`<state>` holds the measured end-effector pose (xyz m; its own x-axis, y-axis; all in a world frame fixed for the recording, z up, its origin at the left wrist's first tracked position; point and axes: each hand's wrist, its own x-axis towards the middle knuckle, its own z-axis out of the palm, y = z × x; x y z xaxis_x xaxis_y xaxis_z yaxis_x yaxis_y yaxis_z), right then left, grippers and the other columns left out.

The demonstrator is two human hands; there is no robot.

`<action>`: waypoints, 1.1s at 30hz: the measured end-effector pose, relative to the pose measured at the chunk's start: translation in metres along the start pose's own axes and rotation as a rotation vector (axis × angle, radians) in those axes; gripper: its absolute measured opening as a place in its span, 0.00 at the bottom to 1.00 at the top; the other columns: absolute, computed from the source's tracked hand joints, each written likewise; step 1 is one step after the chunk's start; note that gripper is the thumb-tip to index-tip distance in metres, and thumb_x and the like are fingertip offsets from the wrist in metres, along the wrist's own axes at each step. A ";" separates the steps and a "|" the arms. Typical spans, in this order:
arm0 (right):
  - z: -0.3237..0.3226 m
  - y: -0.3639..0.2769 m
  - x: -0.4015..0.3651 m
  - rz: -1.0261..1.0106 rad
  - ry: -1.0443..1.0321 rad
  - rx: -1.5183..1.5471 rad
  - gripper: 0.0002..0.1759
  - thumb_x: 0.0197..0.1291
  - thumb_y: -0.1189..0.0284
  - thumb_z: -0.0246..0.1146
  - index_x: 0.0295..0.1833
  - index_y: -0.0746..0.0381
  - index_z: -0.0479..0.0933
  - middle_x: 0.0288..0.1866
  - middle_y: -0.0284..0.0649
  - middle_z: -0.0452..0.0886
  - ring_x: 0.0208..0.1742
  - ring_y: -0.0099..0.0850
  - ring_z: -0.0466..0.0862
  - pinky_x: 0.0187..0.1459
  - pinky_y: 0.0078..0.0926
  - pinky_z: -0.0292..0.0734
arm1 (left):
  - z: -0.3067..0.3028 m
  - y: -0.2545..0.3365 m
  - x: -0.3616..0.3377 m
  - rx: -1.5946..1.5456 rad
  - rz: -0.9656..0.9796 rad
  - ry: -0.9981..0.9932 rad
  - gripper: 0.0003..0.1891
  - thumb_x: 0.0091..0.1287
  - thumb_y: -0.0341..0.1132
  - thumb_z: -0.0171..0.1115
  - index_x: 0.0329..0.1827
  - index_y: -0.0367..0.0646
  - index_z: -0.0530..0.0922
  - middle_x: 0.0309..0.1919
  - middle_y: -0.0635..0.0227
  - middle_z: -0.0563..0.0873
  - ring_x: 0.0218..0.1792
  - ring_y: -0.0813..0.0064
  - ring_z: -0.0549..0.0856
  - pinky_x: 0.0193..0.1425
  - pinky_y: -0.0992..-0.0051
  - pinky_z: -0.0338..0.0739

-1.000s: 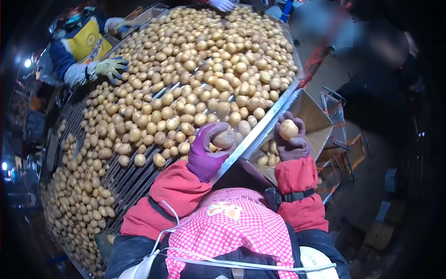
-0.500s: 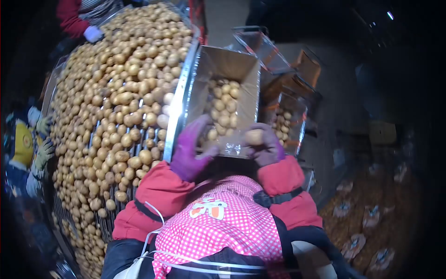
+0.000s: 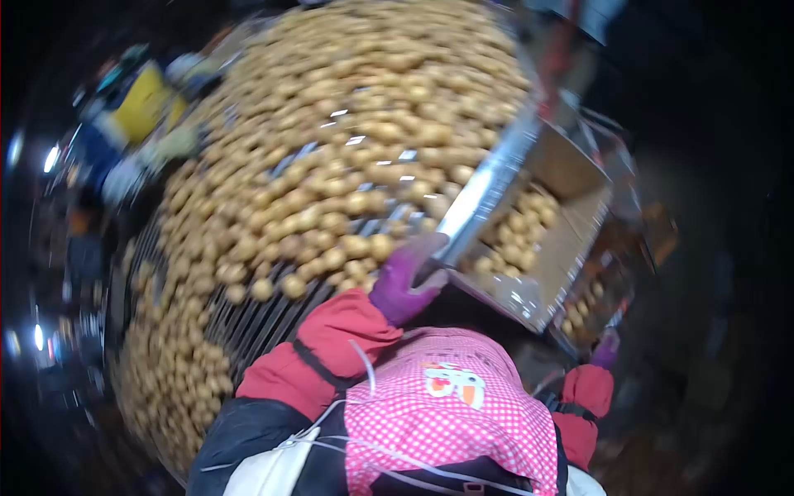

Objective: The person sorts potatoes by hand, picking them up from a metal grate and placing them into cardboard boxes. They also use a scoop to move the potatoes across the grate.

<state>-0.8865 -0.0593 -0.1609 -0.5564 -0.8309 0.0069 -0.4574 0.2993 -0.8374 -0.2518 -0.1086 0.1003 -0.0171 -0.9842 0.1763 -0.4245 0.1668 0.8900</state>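
Note:
My left hand (image 3: 408,281), in a purple glove, is at the near corner of a cardboard box (image 3: 576,186), beside the metal edge (image 3: 488,182) of the sorting table. Its thumb and fingers are apart with nothing between them. Inside the box are potatoes (image 3: 517,236) and a clear plastic liner. At the lower right, my right hand (image 3: 606,349) is by a second box (image 3: 616,318) of potatoes. Its fingers are blurred and mostly hidden, so I cannot see whether it holds anything.
Potatoes (image 3: 356,124) are heaped across the slatted table (image 3: 260,318). Another person's gloved hand (image 3: 178,142) is at the far left side of it. A brown carton (image 3: 659,236) stands behind the boxes on the right.
The view has swung, shifting the table and boxes to the right. My right hand has moved outward beside the second box, and the potato it held is out of sight.

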 end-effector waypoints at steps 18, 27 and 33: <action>0.513 -0.609 -0.329 -1.655 -1.108 -0.476 0.22 0.57 0.64 0.63 0.59 0.48 0.75 0.60 0.40 0.81 0.57 0.46 0.82 0.53 0.44 0.79 | -0.236 -0.078 -0.256 0.583 -0.652 1.046 0.27 0.61 0.30 0.70 0.65 0.40 0.76 0.60 0.52 0.82 0.61 0.54 0.81 0.67 0.62 0.74; 0.514 -0.629 -0.280 -1.358 -1.383 -0.425 0.20 0.58 0.61 0.66 0.53 0.59 0.80 0.47 0.44 0.85 0.46 0.41 0.85 0.49 0.36 0.80 | -0.223 -0.107 -0.115 0.977 -0.555 0.599 0.40 0.51 0.48 0.76 0.70 0.54 0.73 0.69 0.65 0.74 0.71 0.50 0.68 0.73 0.47 0.62; 0.446 -0.575 -0.177 0.191 -1.638 0.766 0.21 0.67 0.60 0.61 0.58 0.61 0.76 0.51 0.43 0.81 0.45 0.37 0.83 0.44 0.34 0.81 | -0.205 -0.100 -0.078 0.972 -0.312 0.479 0.31 0.52 0.45 0.75 0.63 0.57 0.80 0.69 0.59 0.73 0.69 0.49 0.70 0.72 0.46 0.63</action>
<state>-0.2154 -0.2932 0.0751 0.8268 -0.5269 -0.1971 0.1713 0.5695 -0.8039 -0.0219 -0.0368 0.0837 0.4730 -0.8158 0.3328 -0.8780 -0.4051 0.2549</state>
